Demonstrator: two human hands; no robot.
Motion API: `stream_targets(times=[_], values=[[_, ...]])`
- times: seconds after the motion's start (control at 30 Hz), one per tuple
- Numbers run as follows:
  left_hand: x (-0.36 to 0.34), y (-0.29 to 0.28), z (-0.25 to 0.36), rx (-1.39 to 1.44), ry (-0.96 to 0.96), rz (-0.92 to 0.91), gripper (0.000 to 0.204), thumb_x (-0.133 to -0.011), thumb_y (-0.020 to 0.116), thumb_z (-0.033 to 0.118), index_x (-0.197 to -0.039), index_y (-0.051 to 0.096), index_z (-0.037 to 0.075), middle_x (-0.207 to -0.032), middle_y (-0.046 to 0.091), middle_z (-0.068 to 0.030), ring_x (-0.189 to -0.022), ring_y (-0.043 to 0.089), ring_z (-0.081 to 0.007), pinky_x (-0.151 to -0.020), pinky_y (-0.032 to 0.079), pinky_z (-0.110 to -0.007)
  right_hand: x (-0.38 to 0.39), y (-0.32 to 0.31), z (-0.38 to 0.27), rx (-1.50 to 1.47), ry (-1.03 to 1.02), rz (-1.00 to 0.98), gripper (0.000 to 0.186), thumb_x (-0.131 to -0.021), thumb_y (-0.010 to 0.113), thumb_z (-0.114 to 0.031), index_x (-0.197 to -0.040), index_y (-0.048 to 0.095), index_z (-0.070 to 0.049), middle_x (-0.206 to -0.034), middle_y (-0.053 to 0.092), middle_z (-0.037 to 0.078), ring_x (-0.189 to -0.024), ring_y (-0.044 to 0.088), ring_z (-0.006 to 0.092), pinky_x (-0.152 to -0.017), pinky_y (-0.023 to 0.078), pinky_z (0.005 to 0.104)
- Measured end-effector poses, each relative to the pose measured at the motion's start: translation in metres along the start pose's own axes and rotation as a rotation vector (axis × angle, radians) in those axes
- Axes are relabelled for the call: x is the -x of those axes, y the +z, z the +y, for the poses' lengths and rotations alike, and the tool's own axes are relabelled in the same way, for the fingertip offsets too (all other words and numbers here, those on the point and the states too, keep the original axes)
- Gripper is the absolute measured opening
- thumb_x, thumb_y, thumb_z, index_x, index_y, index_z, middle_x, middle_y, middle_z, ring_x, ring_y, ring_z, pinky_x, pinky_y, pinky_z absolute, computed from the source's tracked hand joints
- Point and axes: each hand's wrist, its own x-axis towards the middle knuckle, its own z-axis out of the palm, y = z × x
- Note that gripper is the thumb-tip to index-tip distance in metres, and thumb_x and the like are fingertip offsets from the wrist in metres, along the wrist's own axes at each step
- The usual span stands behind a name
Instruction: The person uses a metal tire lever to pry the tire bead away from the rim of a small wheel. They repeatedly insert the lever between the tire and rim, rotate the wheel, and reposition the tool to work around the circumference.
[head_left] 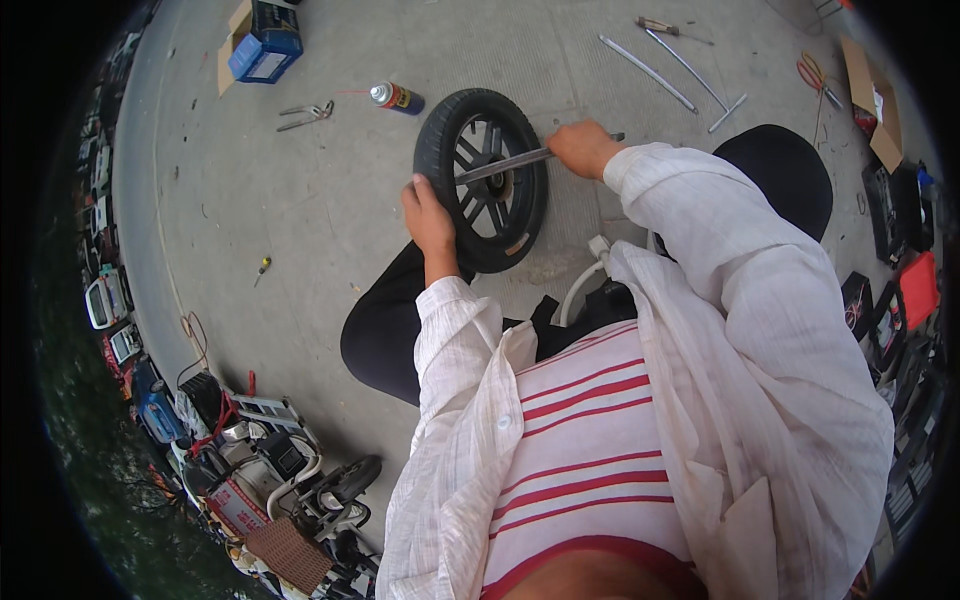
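Outdoor spot, rough grey concrete ground point(340, 200), with a row of parked vehicles point(105, 300) curving along the left edge and a scooter with a brown woven basket point(288, 555) at lower left.

The black spoked wheel with a rubber tyre point(500, 212) is right in front of the person, tilted, next to the left knee in black trousers point(385, 325). Left hand point(432, 222) is up against the tyre's left side; most of its fingers are tucked out of sight, so can't tell if they're spread or together. Right hand point(585, 148) has its fingers curled together around a long grey metal bar point(515, 162) near one end. The bar runs across the wheel face to the left side of the rim; can't make out whether the tip is under the tyre.

Just past the tyre there's a blue-and-yellow spray can with a silver top point(399, 97), then some silver metal pliers point(306, 116). Slim silver metal rods point(648, 73) lie up to the right, near an open brown cardboard box point(871, 100).
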Motion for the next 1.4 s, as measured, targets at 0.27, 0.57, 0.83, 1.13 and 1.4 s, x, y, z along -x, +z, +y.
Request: stream_targets(times=[0.27,0.57,0.83,1.13,1.4], values=[[0.000,-0.002,-0.004,0.045,-0.003,0.001,0.057,-0.100,0.042,0.048,-0.120,0.058,-0.002,-0.114,0.064,-0.0252,-0.107,0.060,-0.0384,-0.092,0.044,-0.041,0.011,-0.010,0.020,0.054,-0.008,0.278,0.015,-0.088,0.056,-0.010,-0.092,0.070,-0.008,-0.091,0.073,0.013,-0.087,0.072,0.0304,-0.070,0.056,0.0416],[0.012,-0.007,0.013,-0.113,0.011,-0.055,0.074,-0.083,0.063,0.061,-0.120,0.057,-0.002,-0.111,0.066,-0.0248,-0.103,0.064,-0.0381,-0.092,0.047,-0.041,0.059,-0.128,0.006,0.077,0.100,0.040,0.013,-0.081,0.064,-0.007,-0.091,0.072,-0.005,-0.092,0.072,0.016,-0.087,0.072,0.0325,-0.071,0.057,0.0421],[0.020,-0.010,0.032,-0.364,0.008,-0.120,0.086,-0.073,0.073,0.062,-0.124,0.054,-0.004,-0.113,0.065,-0.0271,-0.108,0.063,-0.0394,-0.093,0.048,-0.042,0.121,-0.180,0.015,0.029,0.075,-0.014,0.017,-0.080,0.076,-0.018,-0.091,0.070,-0.006,-0.084,0.069,0.013,-0.083,0.068,0.0319,-0.071,0.052,0.0428],[0.013,-0.014,0.013,-0.185,-0.050,-0.199,0.068,-0.073,0.079,0.050,-0.101,0.061,-0.010,-0.094,0.068,-0.0240,-0.087,0.068,-0.0323,-0.080,0.051,-0.038,0.124,-0.183,0.032,0.170,0.092,0.123,0.015,-0.078,0.077,-0.017,-0.080,0.071,-0.003,-0.076,0.069,0.015,-0.074,0.070,0.0317,-0.060,0.055,0.0396],[0.030,-0.011,0.022,-0.117,0.008,-0.280,0.070,-0.071,0.083,0.035,-0.115,0.054,-0.010,-0.104,0.065,-0.0213,-0.093,0.065,-0.0280,-0.084,0.050,-0.036,0.133,-0.194,0.033,0.108,0.035,0.099,0.013,-0.078,0.078,-0.018,-0.081,0.073,-0.006,-0.075,0.070,0.013,-0.074,0.071,0.0287,-0.061,0.056,0.0378]])
